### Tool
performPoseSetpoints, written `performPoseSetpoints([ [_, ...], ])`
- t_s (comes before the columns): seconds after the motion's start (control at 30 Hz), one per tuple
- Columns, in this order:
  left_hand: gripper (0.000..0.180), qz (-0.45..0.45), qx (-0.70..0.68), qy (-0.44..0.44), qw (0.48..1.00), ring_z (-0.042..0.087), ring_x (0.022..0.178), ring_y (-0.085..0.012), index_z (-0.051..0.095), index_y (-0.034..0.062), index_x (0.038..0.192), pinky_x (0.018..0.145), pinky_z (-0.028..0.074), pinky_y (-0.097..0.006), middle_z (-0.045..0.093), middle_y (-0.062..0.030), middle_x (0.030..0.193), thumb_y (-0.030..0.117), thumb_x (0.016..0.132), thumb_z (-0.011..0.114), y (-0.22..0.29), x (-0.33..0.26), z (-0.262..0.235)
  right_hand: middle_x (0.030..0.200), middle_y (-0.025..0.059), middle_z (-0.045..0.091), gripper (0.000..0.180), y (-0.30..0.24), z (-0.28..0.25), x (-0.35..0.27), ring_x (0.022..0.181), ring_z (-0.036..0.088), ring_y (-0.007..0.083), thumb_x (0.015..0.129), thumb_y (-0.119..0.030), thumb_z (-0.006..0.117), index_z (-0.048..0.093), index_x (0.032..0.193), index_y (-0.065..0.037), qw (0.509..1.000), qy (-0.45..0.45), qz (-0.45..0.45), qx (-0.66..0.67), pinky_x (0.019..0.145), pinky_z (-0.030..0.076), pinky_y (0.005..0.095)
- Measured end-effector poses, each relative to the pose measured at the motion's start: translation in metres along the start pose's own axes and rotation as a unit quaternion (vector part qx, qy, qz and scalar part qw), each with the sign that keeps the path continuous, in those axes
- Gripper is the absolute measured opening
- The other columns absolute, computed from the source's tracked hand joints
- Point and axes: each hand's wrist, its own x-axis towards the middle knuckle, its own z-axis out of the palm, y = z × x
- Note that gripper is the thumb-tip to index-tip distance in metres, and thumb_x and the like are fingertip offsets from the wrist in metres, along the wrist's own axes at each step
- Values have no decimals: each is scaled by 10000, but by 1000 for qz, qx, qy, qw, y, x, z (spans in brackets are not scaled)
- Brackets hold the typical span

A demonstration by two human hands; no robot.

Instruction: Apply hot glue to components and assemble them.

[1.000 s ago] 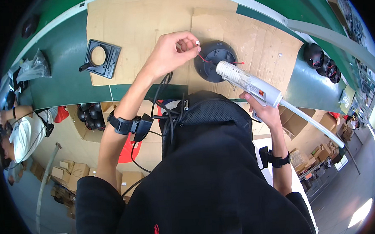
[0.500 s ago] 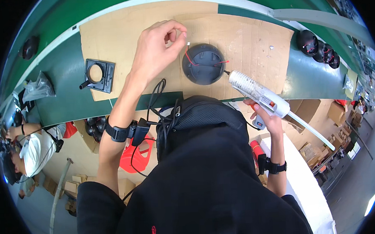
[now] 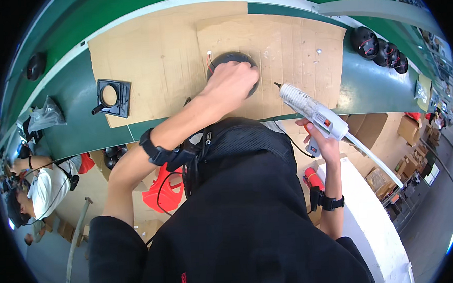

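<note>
A round black plastic housing (image 3: 229, 58) lies on the cardboard, with a thin red wire (image 3: 211, 62) ending in a small white connector (image 3: 209, 52) at its far left edge. My left hand (image 3: 232, 83) is over the housing and covers most of it. Its fingers are closed and point down near the right part of the housing; whatever they grip is hidden. In my right hand (image 3: 322, 140) is a white hot glue gun (image 3: 314, 115), held by its handle. The dark nozzle points up and left, a short way from the housing. A long white glue stick (image 3: 374, 160) sticks out of its back.
A square black frame with a round hole (image 3: 114, 98) lies at the left on the cardboard sheet (image 3: 157, 53). Several black round housings with red wires (image 3: 366, 43) stand at the far right of the green bench. A clear plastic bag (image 3: 46, 115) and a co-worker (image 3: 44, 187) are at the left.
My left hand has come down and right, from beside the housing to over it. The glue gun's nozzle is now farther from the housing. The whole view has shifted slightly.
</note>
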Motion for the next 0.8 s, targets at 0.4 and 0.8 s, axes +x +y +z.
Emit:
performPoseSetpoints([
  [0.4, 198, 34, -40, 35, 998, 620, 910, -291, 573, -34, 902, 767, 547, -374, 586, -140, 906, -3, 712, 618, 18, -56, 42, 810, 42, 689, 226, -36, 15, 42, 575, 565, 80, 910, -197, 696, 669, 1018, -1, 986, -80, 4, -145, 498, 465, 244],
  [0.8, 278, 9, -56, 56, 997, 625, 922, -290, 595, -49, 903, 762, 559, -365, 591, -150, 934, -71, 632, 655, 27, -52, 68, 719, 29, 657, 289, -55, 21, 55, 520, 531, 70, 900, -271, 717, 656, 975, 1, 966, -78, 46, -242, 480, 433, 248],
])
